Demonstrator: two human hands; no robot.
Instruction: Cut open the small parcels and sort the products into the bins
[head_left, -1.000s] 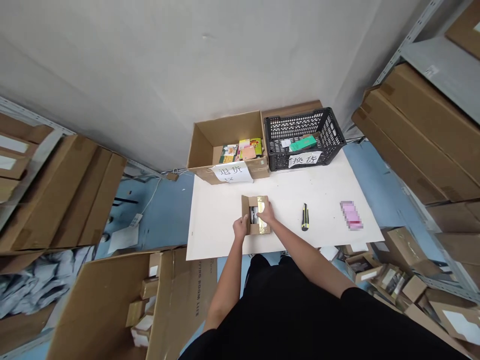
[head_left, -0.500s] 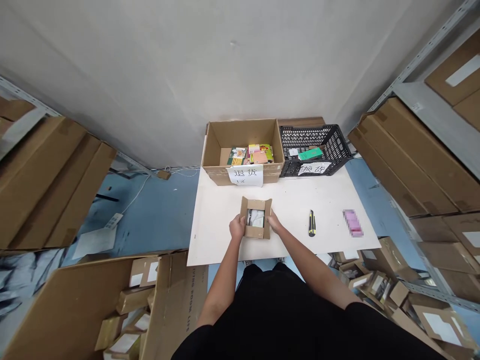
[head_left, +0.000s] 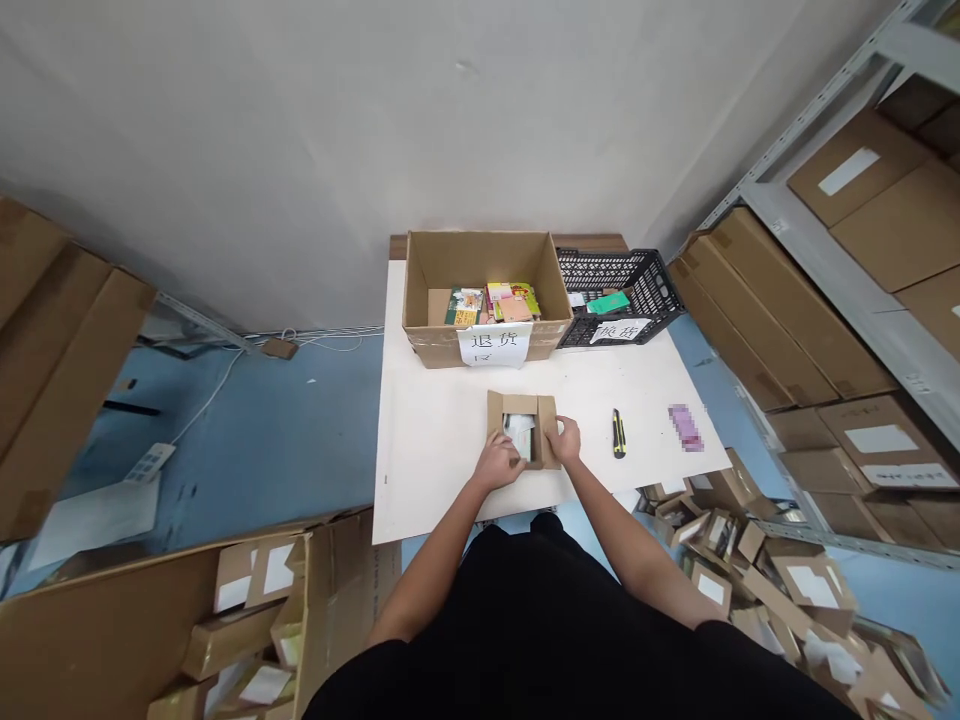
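A small cardboard box (head_left: 525, 408) with its flaps open lies on the white table (head_left: 435, 440) in front of me, with a white packet (head_left: 520, 434) inside. My left hand (head_left: 498, 465) rests at the box's near left corner, fingers curled onto the packet's edge. On the box's right flap, my right hand (head_left: 566, 440) grips with curled fingers.
A large open carton (head_left: 420, 290) with colourful packs and a paper label stands at the table's back, a black crate (head_left: 652, 290) to its right. A utility knife (head_left: 618, 434) and a pink item (head_left: 683, 427) lie to the right. Cartons crowd the floor and shelves.
My left hand has moved from the box's left side onto its near edge and the packet. My right hand has shifted along the right flap. The view has tilted to the left.
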